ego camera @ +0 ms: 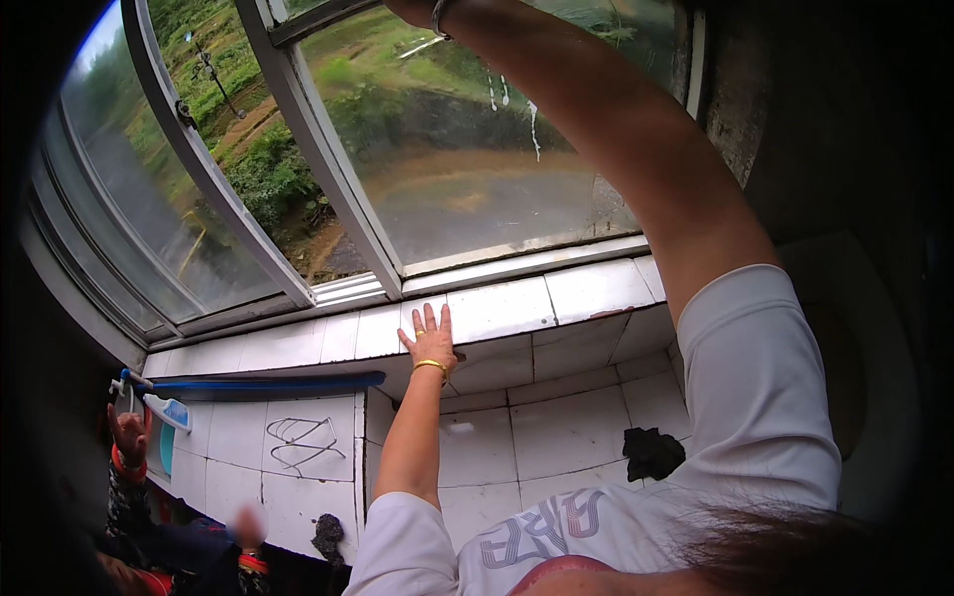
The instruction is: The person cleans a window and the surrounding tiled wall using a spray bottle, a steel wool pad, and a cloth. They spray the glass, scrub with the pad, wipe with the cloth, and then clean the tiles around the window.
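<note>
My left hand [432,341] presses down on the white-tiled windowsill [501,307], fingers spread and nothing held. It wears a ring and a gold-coloured bracelet [431,363]. My right arm reaches up across the large window pane [462,179]. Only the base of my right hand [408,9], by a wrist bracelet [438,18], shows at the top edge; its fingers are out of view. White foamy drips [534,130] run down the glass beside the raised forearm. Left of that pane, a gap between the window frames opens onto plants outside.
Below the sill, a bent wire rack [304,441] and a dark scouring pad [328,535] sit on a tiled counter [231,432]. A blue-edged bar [268,384] lies along its back, near a white-and-blue bottle [168,411]. Another person [171,547] is at lower left. A black cloth [652,453] rests on lower tiles.
</note>
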Demonstrator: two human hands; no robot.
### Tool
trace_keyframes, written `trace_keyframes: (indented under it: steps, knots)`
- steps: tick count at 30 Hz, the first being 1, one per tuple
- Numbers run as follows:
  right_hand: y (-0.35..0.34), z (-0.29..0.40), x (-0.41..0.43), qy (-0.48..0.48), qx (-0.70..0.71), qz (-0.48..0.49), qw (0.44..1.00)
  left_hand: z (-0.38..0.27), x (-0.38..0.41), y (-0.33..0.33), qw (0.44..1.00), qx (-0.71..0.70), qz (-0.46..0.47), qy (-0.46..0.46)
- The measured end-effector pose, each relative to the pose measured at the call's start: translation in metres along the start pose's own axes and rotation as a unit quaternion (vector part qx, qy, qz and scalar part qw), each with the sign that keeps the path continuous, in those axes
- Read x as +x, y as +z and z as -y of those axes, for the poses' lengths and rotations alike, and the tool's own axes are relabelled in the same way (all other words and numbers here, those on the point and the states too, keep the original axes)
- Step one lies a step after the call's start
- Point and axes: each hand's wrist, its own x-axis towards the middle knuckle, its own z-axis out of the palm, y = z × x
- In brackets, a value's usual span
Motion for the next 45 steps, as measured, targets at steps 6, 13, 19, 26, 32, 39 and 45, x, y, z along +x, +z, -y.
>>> trace_keyframes:
  steps: [6,13,19,26,32,39,45]
  knots:
    - [-0.005,0.001,0.001,-0.015,-0.121,0.066,0.990,0.009,0.000,0.001,1.000,-0.001,0.005,-0.008]
    - [0.009,-0.016,0.012,-0.015,-0.135,0.167,0.977,0.004,0.002,0.002,1.000,-0.005,0.007,-0.005]
    - [0.002,-0.007,0.013,0.023,-0.106,0.116,0.987,0.009,0.002,0.004,1.000,-0.004,-0.001,-0.006]
    - [0.027,-0.027,0.011,-0.057,-0.120,0.156,0.979,0.005,0.006,0.010,1.000,-0.007,-0.010,0.000]
    - [0.008,0.004,-0.008,-0.057,0.007,-0.144,0.988,0.002,0.004,0.005,1.000,-0.012,-0.011,0.006]
    - [0.031,0.056,-0.055,-0.183,0.066,-0.059,0.979,0.006,-0.004,-0.003,1.000,-0.010,-0.004,-0.004]
    - [0.057,0.072,-0.049,-0.153,0.042,-0.094,0.983,0.003,-0.004,-0.001,1.000,-0.001,-0.004,-0.006]
